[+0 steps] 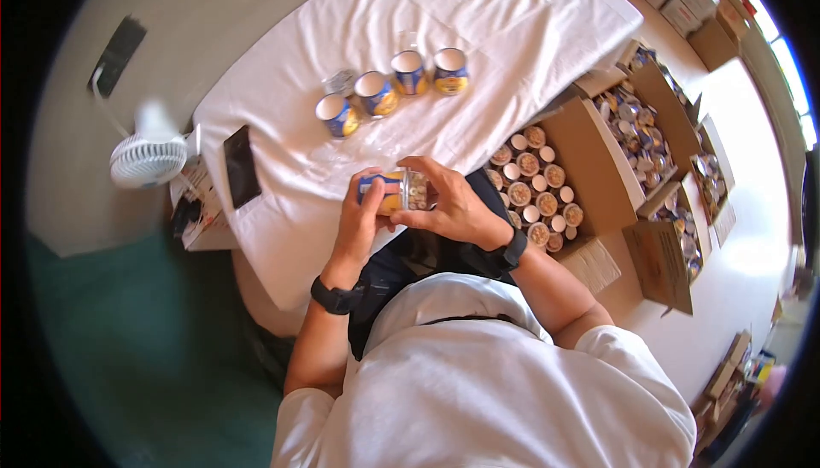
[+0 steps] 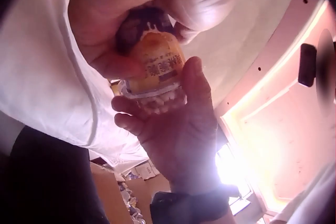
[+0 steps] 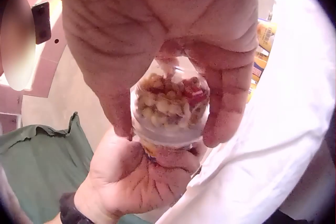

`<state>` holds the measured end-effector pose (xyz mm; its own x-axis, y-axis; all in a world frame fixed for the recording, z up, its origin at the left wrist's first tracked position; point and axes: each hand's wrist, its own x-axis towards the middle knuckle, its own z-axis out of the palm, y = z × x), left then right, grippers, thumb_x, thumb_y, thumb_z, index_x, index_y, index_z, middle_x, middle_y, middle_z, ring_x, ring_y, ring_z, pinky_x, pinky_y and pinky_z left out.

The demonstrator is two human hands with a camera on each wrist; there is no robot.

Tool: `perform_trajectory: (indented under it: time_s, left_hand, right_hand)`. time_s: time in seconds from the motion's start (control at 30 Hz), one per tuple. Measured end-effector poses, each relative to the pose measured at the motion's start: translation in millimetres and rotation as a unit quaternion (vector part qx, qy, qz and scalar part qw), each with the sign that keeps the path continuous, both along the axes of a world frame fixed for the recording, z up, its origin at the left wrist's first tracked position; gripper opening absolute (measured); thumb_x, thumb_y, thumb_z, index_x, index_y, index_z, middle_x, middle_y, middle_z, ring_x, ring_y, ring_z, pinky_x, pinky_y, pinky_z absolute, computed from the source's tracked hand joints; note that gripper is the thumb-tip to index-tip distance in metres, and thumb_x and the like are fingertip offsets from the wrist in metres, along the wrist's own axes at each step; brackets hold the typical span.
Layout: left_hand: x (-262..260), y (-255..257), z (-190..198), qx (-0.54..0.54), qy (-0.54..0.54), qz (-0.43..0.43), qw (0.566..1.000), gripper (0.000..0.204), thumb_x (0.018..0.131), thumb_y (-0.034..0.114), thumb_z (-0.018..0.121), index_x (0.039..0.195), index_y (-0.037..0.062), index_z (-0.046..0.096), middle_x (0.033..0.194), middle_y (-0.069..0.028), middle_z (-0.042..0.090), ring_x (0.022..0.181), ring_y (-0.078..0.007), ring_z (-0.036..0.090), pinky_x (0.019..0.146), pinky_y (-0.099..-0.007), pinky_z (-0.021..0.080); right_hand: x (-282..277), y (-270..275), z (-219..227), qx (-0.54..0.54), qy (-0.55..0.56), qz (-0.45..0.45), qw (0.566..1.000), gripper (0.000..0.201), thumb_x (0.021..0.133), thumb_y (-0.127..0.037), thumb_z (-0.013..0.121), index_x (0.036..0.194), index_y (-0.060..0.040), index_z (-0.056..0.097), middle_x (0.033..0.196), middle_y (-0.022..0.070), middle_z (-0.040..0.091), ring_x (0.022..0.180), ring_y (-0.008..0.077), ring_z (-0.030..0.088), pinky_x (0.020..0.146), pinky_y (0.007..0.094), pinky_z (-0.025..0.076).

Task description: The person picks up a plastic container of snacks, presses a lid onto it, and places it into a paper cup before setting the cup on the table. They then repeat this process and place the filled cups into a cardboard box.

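A blue and yellow cup [image 1: 392,192] lies sideways between the two hands, a clear section with pale and reddish pieces at its right end. The left hand [image 1: 357,222] curls round the labelled part. On the clear end, the right hand [image 1: 453,205] grips with thumb and fingers. In the left wrist view the yellow label [image 2: 157,61] shows between the fingers. Seen by the right wrist camera, the clear end [image 3: 170,106] sits between the right thumb and fingers, with the left palm [image 3: 142,182] beyond it.
Several blue and yellow cups [image 1: 410,73] stand on the white-clothed table [image 1: 282,67], near clear plastic pieces. A dark phone [image 1: 243,166] lies at the table's left, beside a fan [image 1: 147,160]. Open cardboard boxes [image 1: 589,160] at the right hold filled cups and other packed items.
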<state>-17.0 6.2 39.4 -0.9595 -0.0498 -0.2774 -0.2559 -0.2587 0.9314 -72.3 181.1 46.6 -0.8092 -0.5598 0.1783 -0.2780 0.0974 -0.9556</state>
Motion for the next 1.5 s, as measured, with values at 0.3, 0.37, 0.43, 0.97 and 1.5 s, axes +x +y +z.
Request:
perform_trajectory:
  time_s: [0.3,0.37,0.43,0.97,1.5]
  left_hand:
    - [-7.8,17.9,-1.6,-0.057,0.029,-0.018,0.998,0.044,0.096,0.036,0.050,0.126,0.0044,0.042,0.111,-0.0101,0.054,0.098,-0.0169,0.057,0.081,-0.0295,0.049]
    - [-10.6,18.1,3.4,-0.033,0.014,-0.048,0.998,0.048,0.095,0.037,0.052,0.127,0.0041,0.041,0.116,-0.0129,0.052,0.102,-0.0194,0.056,0.085,-0.0306,0.049]
    - [-12.6,25.1,10.7,-0.062,0.033,-0.062,0.996,0.048,0.096,0.036,0.050,0.129,0.0040,0.038,0.117,-0.0116,0.052,0.104,-0.0188,0.056,0.088,-0.0309,0.048]
    - [-6.8,97.0,27.5,-0.442,0.305,-0.169,0.826,0.078,0.069,0.010,0.077,0.134,-0.0004,0.035,0.118,-0.0182,0.054,0.111,-0.0333,0.052,0.098,-0.0399,0.041]
    - [-26.6,59.3,-19.5,-0.568,0.291,-0.089,0.765,0.036,0.083,0.010,0.060,0.116,-0.0017,0.054,0.115,-0.0185,0.057,0.106,-0.0340,0.054,0.094,-0.0384,0.042]
  right_hand:
    - [4.1,19.3,-17.4,-0.052,0.041,-0.034,0.997,0.073,0.070,-0.037,0.078,0.120,0.0073,0.049,0.092,0.0249,0.063,0.085,0.0320,0.065,0.075,0.0361,0.050]
    - [6.0,23.6,-12.0,-0.042,0.064,-0.036,0.996,0.076,0.069,-0.036,0.079,0.123,0.0064,0.047,0.098,0.0259,0.061,0.092,0.0339,0.063,0.081,0.0366,0.049]
    - [5.4,31.9,-1.3,-0.058,-0.027,-0.016,0.998,0.075,0.069,-0.036,0.079,0.123,0.0058,0.047,0.100,0.0253,0.060,0.094,0.0353,0.061,0.083,0.0373,0.048]
    - [33.2,104.5,12.2,0.019,-0.095,-0.107,0.989,0.070,0.076,-0.035,0.075,0.128,0.0025,0.045,0.114,0.0165,0.054,0.100,0.0250,0.057,0.081,0.0324,0.049]
    - [61.2,300.7,-148.8,0.135,-0.428,-0.281,0.849,0.055,0.084,-0.024,0.068,0.130,-0.0039,0.048,0.115,0.0090,0.057,0.104,0.0179,0.057,0.083,0.0310,0.052]
